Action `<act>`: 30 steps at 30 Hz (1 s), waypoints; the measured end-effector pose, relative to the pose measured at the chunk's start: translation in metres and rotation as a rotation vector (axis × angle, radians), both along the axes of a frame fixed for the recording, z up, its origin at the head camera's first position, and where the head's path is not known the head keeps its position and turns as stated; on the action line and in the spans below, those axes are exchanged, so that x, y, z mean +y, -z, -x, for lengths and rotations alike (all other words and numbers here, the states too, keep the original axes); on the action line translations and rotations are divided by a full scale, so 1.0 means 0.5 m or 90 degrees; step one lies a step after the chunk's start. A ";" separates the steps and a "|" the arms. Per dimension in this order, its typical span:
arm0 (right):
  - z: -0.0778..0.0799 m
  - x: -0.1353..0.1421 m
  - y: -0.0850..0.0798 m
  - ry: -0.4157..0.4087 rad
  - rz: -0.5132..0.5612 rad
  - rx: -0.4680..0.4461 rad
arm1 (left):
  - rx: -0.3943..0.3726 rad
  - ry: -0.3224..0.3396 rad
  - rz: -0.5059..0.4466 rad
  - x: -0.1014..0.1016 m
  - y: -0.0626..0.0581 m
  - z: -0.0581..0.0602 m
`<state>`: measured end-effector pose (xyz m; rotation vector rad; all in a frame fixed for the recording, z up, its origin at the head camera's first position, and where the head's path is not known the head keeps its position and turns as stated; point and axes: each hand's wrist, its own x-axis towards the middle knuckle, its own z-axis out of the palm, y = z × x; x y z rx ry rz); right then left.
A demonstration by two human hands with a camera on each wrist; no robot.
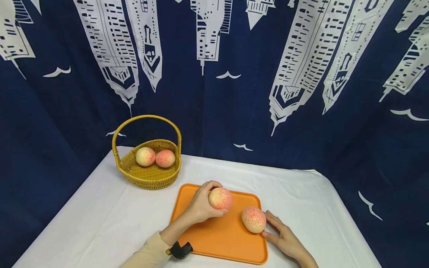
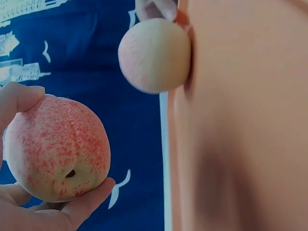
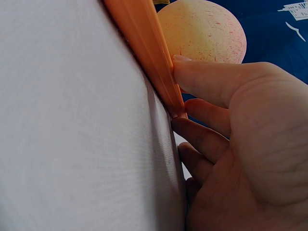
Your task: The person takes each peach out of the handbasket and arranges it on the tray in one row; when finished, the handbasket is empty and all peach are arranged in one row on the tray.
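Over the orange tray (image 1: 231, 245), my left hand (image 1: 202, 206) grips a pink-and-yellow peach (image 1: 220, 198) between thumb and fingers. In the left wrist view this peach (image 2: 57, 147) is clear of the tray, its stem hole showing. A second peach (image 1: 254, 219) lies inside the tray by its right rim. At that rim is my right hand (image 1: 285, 238), close beside the second peach. The right wrist view shows its thumb (image 3: 202, 79) on the tray's edge (image 3: 154, 57) and its fingertips at the outer underside, holding the rim.
A yellow woven basket (image 1: 152, 182) with a tall arched handle stands at the back left of the white-covered table (image 1: 87, 227). Two more peaches lie in it, a paler one (image 1: 145, 156) and a pinker one (image 1: 165, 159). A dark blue curtain (image 1: 231, 111) with white building prints hangs behind.
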<state>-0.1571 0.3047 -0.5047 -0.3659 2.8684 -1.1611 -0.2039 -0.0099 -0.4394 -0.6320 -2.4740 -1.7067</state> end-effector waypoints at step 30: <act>0.000 -0.003 -0.002 0.007 -0.001 -0.011 | 0.005 0.022 0.127 0.060 0.068 -0.001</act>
